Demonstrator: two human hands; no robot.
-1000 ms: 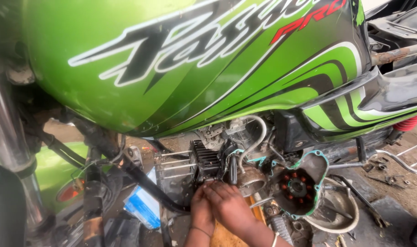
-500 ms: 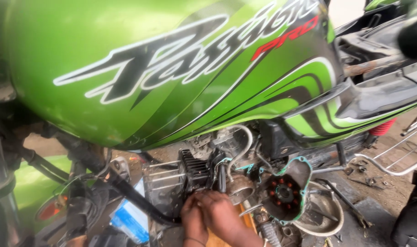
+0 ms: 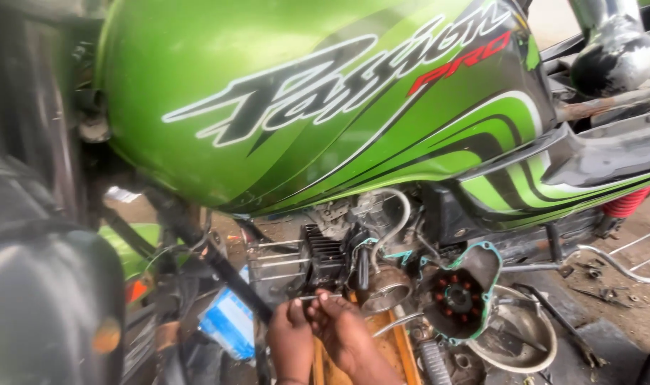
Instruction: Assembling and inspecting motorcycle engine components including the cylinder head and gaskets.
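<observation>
Both hands pinch a thin metal rod (image 3: pixel 318 296) just below the black finned cylinder (image 3: pixel 325 253): left hand (image 3: pixel 290 342) and right hand (image 3: pixel 343 331) closed on it with fingertips. It could slip into the open engine, since the grip is slight. Studs and hoses crowd the cylinder; free room lies beneath, toward the wooden block (image 3: pixel 392 349).

Outdoor daylight, diffuse, with soft highlights. Ground (image 3: pixel 624 299) at lower right is bare grey-brown dirt, with small dark bits of metal lying loose on it. A pale strip of ground (image 3: pixel 549 18) shows at the top edge. Left side is in dark, blurred shadow. No walls, windows or furniture visible.
</observation>
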